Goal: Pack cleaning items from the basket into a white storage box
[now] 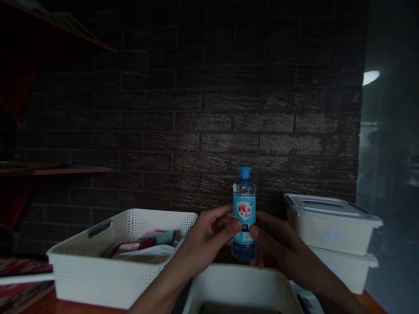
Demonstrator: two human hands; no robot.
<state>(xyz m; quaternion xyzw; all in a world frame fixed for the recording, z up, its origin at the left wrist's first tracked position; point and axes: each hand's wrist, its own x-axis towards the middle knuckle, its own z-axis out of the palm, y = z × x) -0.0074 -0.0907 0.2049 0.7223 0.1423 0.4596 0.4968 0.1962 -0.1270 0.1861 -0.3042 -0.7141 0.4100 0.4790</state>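
There is one bottle, with blue cap and light blue label, and two hands are on it. The left hand is curled, with its thumb on the label side and its fingers bent to the side and behind. The right hand is curled in the same way from the other side; its thumb presses near the lower label, and its fingers are partly hidden. Both hands are closed only as far as the width of the bottle, which stands upright between them, just above the far rim of one open bin.

On the left I count one white basket with small holes and one handle slot visible; several items lie inside, too overlapped to count. On the right there are two lidded boxes, one upon the other. Two shelves come out at the left.

The left forearm passes very near the basket's right edge, and the right forearm passes in front of the boxes. Over the cap, the room is open up along the brick wall. The edge of the table shows at the lower right, just beside the boxes.
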